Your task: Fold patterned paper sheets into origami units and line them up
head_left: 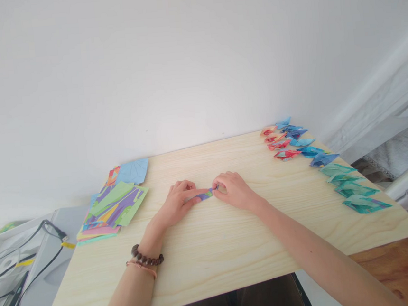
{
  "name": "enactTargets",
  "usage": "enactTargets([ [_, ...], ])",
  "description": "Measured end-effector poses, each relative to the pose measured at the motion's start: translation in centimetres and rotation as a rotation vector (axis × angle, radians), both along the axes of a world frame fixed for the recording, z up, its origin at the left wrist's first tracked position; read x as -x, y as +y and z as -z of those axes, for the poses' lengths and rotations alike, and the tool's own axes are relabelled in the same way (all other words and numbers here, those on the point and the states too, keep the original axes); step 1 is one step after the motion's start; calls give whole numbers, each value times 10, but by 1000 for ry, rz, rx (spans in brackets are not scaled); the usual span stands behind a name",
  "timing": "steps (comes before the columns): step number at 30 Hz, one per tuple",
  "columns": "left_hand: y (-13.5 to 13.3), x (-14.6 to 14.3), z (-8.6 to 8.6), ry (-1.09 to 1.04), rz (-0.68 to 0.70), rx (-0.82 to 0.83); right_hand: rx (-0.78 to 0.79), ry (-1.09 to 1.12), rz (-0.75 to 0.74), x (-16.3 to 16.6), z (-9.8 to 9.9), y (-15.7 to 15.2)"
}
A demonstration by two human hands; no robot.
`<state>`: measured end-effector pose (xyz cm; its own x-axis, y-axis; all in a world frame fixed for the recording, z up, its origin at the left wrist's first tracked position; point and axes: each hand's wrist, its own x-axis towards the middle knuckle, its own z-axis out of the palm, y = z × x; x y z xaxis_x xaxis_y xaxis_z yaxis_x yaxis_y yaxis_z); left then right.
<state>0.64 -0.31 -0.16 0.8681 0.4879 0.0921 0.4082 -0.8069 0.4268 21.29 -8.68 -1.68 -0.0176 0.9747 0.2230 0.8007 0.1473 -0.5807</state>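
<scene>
A narrow folded strip of purple and green patterned paper lies low over the middle of the table, between my two hands. My left hand has its thumb and fingers closed on the paper's left end. At the right end, the fingertips of my right hand pinch the paper. Parts of the strip are hidden under the fingers, so its full folded shape does not show.
Patterned paper sheets are piled at the table's left. Folded paper boats or similar shapes stand in rows at the right, red ones, blue ones and green ones. Cables lie left of the wooden table; a wall rises behind.
</scene>
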Motion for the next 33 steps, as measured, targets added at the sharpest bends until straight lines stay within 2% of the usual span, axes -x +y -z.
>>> enactTargets([
  [3,1,0,1,29,36,-33,30,13,-23,-4,0,2],
  [9,0,1,-1,80,-4,-79,52,41,-91,-12,0,3],
  [19,0,2,0,111,-8,-93,42,85,-47,-13,1,6],
  [33,-1,1,-3,119,1,-70,-10,107,-68,-17,5,9],
])
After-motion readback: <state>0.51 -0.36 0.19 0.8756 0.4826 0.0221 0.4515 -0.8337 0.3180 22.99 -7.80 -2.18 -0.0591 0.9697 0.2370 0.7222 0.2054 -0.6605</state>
